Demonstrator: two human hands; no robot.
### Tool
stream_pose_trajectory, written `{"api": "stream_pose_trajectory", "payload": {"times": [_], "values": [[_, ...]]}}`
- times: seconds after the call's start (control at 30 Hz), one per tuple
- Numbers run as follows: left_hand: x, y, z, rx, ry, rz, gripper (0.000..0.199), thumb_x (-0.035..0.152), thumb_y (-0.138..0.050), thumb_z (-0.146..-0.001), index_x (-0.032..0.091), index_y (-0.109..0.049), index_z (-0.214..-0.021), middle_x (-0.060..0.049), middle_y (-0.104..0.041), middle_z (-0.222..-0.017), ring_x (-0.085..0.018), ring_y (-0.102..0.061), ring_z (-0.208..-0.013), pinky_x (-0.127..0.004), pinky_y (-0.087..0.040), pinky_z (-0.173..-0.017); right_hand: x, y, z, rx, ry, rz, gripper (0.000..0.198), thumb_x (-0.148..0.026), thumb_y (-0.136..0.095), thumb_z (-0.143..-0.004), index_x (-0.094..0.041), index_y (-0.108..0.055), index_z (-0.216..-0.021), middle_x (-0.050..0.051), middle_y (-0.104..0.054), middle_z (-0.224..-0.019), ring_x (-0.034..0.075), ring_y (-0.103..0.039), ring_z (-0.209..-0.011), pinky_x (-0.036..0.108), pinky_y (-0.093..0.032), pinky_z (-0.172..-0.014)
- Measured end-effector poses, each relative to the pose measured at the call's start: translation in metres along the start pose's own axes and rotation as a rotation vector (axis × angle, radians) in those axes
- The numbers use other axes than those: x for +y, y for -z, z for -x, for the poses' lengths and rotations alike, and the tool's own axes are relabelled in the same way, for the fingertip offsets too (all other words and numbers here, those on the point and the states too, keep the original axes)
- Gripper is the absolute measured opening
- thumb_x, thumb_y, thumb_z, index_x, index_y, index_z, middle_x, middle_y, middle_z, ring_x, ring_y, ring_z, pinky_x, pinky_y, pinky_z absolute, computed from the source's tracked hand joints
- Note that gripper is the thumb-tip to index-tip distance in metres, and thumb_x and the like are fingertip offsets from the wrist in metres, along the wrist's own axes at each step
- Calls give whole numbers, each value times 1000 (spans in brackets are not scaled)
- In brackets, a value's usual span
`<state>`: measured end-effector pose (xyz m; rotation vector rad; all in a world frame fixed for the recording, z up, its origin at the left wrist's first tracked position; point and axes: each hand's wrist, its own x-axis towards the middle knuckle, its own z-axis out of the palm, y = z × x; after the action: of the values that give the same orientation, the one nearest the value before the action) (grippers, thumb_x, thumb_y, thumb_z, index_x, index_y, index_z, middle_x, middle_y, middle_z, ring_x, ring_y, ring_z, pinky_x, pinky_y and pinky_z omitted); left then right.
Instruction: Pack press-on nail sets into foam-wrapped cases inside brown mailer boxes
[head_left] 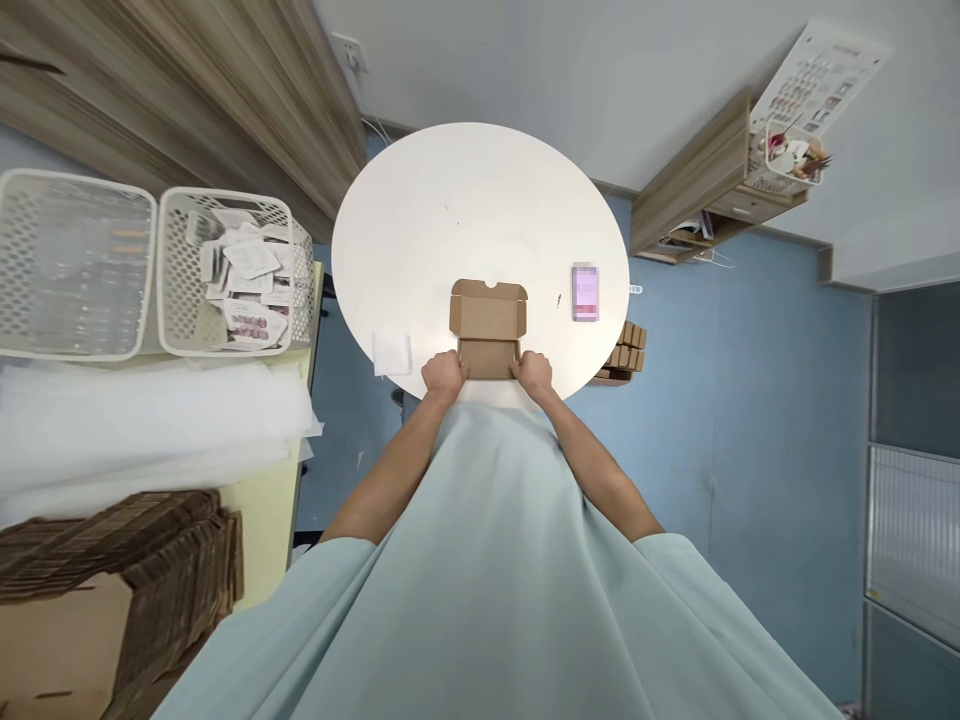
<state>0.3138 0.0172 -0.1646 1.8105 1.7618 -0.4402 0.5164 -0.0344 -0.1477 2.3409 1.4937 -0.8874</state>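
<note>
A small brown cardboard box (489, 360) lies at the near edge of a white round table (472, 190), its lid (489, 318) folded back away from me. My left hand (444, 375) grips the box's left side wall with closed fingers. On the opposite side wall, my right hand (534, 375) is closed in the same way. Both thumbs rest at the inner side edges. No contents show inside the box. Left of my left hand lies a white square sheet (392, 354).
A phone (585, 292) lies on the table's right side. Small boxes (628, 350) are stacked beyond the right edge. On the left stand a basket of packets (236, 270), a basket of clear plastic pieces (75, 265), white sheets (150, 420) and flattened cardboard (172, 570).
</note>
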Motion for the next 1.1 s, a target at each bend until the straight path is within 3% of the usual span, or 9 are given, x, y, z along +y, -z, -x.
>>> {"api": "stream_pose_trajectory", "payload": {"times": [0.2, 0.33, 0.4, 0.53, 0.6, 0.7, 0.97, 1.1], "values": [[-4, -4, 6, -22, 6, 20, 25, 32, -57, -101, 20, -75, -112, -19, -77, -114, -38, -73, -112, -43, -56, -89, -2, -1, 5, -35, 25, -10, 30, -28, -53, -107, -14, -76, -120, 23, -79, -116, 35, -74, -112, 41, -58, -90], [-15, 2, 15, -9, 12, 97, 31, 48, -55, -106, 22, -71, -102, -17, -76, -111, -37, -73, -112, -44, -55, -92, 4, 5, 11, -33, 14, -60, 38, -44, -56, -109, -14, -77, -114, 25, -79, -113, 38, -74, -112, 42, -56, -90], [-31, 9, 18, 69, 47, 162, 33, 52, -54, -106, 23, -69, -104, -15, -75, -117, -35, -72, -113, -44, -55, -96, 12, 9, 16, -2, -5, -103, 42, -51, -56, -109, -16, -78, -106, 22, -80, -107, 37, -75, -109, 41, -54, -88], [-79, 29, 15, 326, 241, 241, 33, 45, -64, -102, 20, -60, -124, -17, -66, -138, -32, -66, -128, -42, -53, -108, 30, 12, 30, 53, 7, -223, 37, -47, -55, -110, -22, -75, -91, 13, -80, -92, 31, -75, -94, 36, -50, -79], [-99, 37, 10, 339, 355, 257, 45, 44, -73, -97, 17, -55, -129, -21, -65, -140, -34, -65, -132, -44, -53, -110, 35, 10, 37, 52, 2, -278, 35, -46, -57, -109, -23, -73, -87, 11, -80, -88, 29, -74, -88, 34, -48, -75], [-115, 41, 4, 264, 429, 270, 58, 47, -82, -90, 16, -54, -130, -22, -69, -136, -38, -67, -130, -47, -54, -108, 35, 7, 46, 42, -4, -328, 34, -44, -59, -107, -24, -71, -83, 10, -79, -86, 27, -73, -84, 33, -45, -71], [-107, 41, 0, 220, 448, 254, 64, 48, -89, -83, 16, -57, -128, -24, -72, -134, -41, -70, -128, -47, -57, -100, 31, 10, 57, 53, -20, -380, 34, -41, -61, -107, -24, -67, -79, 7, -78, -83, 24, -71, -82, 30, -41, -67], [-99, 48, 3, 213, 359, 245, 41, 42, -81, -89, 18, -66, -119, -21, -76, -127, -40, -71, -124, -47, -56, -98, 33, 12, 61, 67, -28, -405, 32, -40, -62, -107, -23, -68, -80, 7, -79, -86, 23, -72, -83, 30, -42, -68]]}}
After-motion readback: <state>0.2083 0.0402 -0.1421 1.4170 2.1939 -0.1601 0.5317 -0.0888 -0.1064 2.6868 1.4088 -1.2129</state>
